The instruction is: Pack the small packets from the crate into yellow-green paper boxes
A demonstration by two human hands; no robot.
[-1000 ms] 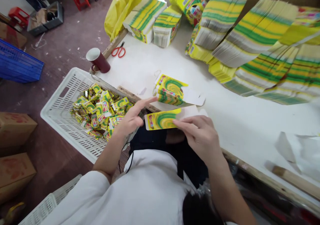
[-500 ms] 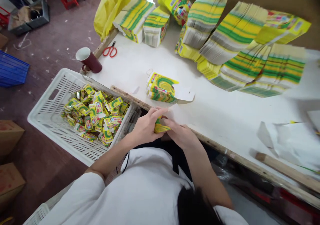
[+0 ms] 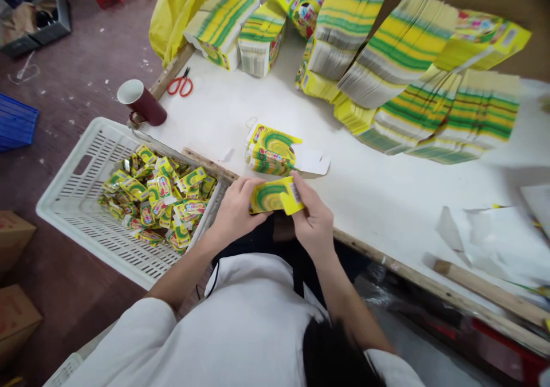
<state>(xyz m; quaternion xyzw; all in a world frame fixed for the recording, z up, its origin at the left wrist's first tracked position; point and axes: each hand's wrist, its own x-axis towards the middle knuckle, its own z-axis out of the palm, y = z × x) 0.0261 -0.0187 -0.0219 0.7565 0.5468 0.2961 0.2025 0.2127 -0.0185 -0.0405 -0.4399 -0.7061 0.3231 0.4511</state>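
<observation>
Both of my hands grip one small yellow-and-green printed carton (image 3: 275, 196) at the near edge of the white table (image 3: 378, 192). My left hand (image 3: 234, 212) wraps its left end, and my right hand (image 3: 313, 218) pinches the right end, where a barcode flap shows. Just beyond it lies a short stack of flat cartons (image 3: 270, 152) with white flaps. To the left, a white slotted crate (image 3: 81, 203) holds several folded cartons of the same print.
Large fanned stacks of flat cartons (image 3: 412, 77) cover the table's far side. Red scissors (image 3: 179, 83) and a dark red mug (image 3: 141, 103) sit at its left end. A yellow bag (image 3: 180, 8), paper scraps (image 3: 485, 232) and a wooden stick (image 3: 485, 289) are nearby. Brown boxes (image 3: 15, 312) stand on the floor.
A second ago my right hand held a flat carton and my left reached toward the stack. Both hands then closed on it, and it now stands folded into a box shape.
</observation>
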